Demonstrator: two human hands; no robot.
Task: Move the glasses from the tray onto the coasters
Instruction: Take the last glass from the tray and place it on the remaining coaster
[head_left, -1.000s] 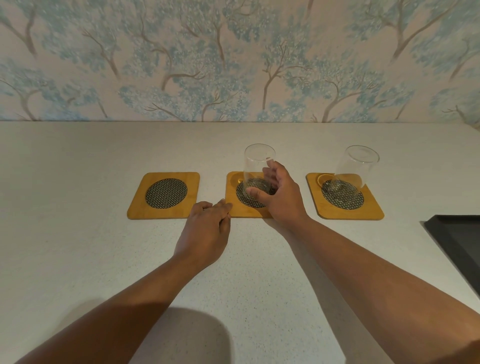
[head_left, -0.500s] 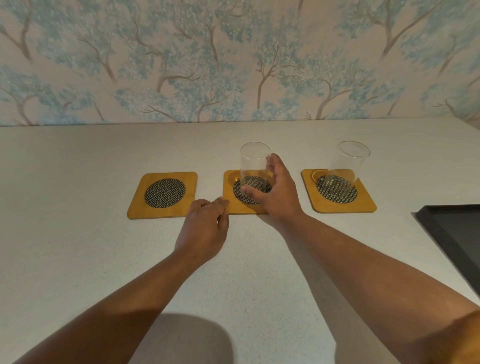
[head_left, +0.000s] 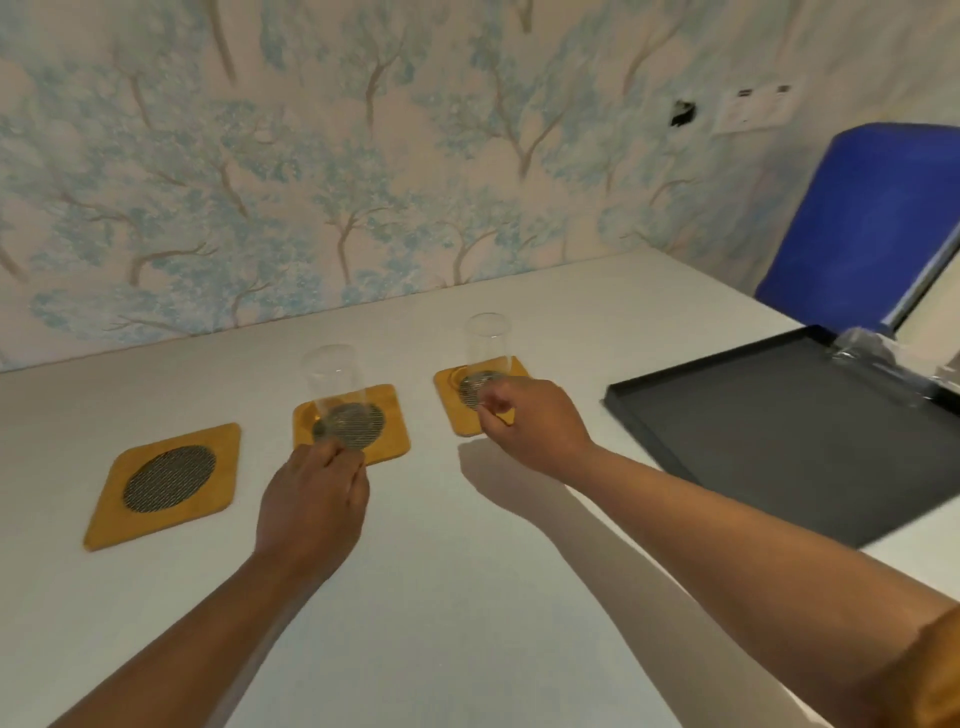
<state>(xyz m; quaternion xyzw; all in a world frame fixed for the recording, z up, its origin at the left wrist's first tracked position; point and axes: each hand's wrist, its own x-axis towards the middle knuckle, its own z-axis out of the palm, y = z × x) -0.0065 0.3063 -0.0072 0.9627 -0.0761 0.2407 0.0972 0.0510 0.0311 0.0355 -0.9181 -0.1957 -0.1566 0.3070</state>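
Observation:
Three yellow square coasters with dark woven centres lie in a row. The left coaster (head_left: 165, 485) is bare. A clear glass (head_left: 332, 382) stands on the middle coaster (head_left: 387, 439), and a second glass (head_left: 487, 340) stands on the right coaster (head_left: 453, 410). My left hand (head_left: 311, 501) rests at the middle coaster's front edge, fingers curled, holding nothing. My right hand (head_left: 532, 423) hovers in front of the right coaster, loosely curled and off the glass. The black tray (head_left: 779, 441) lies to the right, with a blurred clear glass (head_left: 860, 345) at its far corner.
The white table meets a wall papered with blue trees. A blue chair (head_left: 872, 223) stands beyond the table's right end, behind the tray. A wall socket (head_left: 756, 109) sits high on the right.
My right hand let go of the middle glass and moved right, in front of the right coaster. The view swung right, bringing the tray and chair into sight. My left hand stayed by the middle coaster.

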